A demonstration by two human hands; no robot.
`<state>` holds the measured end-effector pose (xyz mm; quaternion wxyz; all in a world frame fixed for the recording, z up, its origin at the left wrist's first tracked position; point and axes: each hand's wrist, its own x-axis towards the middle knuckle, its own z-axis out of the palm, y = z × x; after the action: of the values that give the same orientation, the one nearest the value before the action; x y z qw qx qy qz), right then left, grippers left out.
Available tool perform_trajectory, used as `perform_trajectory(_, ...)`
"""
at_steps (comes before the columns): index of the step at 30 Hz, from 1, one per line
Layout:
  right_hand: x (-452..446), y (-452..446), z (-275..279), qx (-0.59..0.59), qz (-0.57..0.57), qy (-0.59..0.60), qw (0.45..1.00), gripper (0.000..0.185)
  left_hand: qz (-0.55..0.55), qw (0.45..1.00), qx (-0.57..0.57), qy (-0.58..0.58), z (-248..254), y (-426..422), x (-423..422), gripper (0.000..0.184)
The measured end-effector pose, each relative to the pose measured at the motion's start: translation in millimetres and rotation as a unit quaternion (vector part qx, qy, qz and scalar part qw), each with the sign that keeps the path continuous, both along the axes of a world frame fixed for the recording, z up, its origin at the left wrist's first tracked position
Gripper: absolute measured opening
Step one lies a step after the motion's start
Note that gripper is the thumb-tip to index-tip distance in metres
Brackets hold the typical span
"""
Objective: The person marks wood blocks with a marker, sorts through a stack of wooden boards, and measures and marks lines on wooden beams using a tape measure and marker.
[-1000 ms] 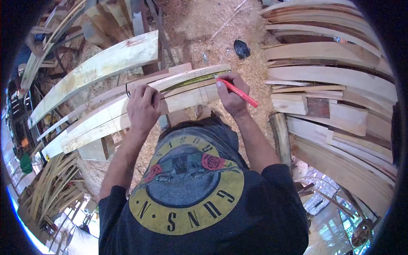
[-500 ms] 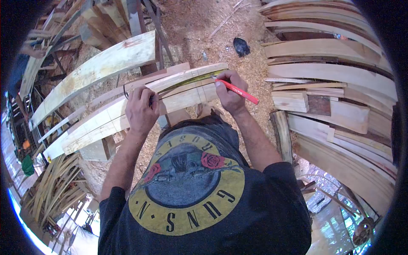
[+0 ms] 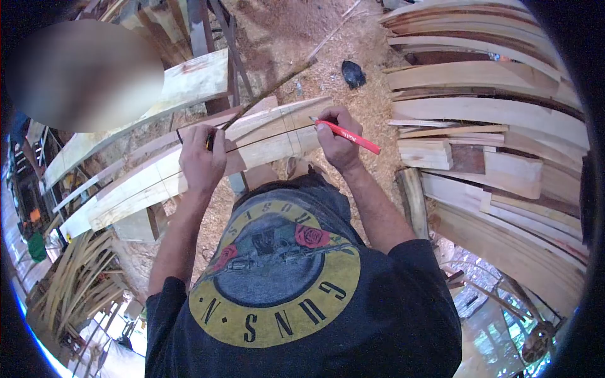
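My left hand [image 3: 203, 154] is closed round a tape measure [image 3: 211, 139], mostly hidden by the fingers. Its blade [image 3: 272, 89] sticks out up and to the right, clear of the wood over much of its length. My right hand [image 3: 340, 143] grips a red carpenter's pencil [image 3: 353, 138], its tip pointing left near the right end of the pale curved timbers [image 3: 265, 146]. Pencil lines cross these timbers near their right end and again further left. Both hands are over the timbers.
Another curved plank [image 3: 195, 79] lies further off on the left. Curved boards [image 3: 485, 79] are stacked on the right. A dark object [image 3: 353, 74] rests on the sawdust floor [image 3: 372, 31]. Thin strips [image 3: 75, 277] are heaped at lower left. A blurred patch covers the upper left.
The tape blade has swung up and away from the timbers, where it lay along them before. My right hand has shifted slightly left and down, still with the pencil.
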<state>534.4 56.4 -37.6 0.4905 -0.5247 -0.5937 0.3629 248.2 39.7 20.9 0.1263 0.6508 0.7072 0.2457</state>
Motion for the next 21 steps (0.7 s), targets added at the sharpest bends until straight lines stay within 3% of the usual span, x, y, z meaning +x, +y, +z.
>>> perform_trajectory(21,-6.3,24.4,-2.3,0.063,0.012,-0.088,0.994,0.014,0.014,0.995,0.088,0.035,-16.5,-7.7,-14.8,0.006)
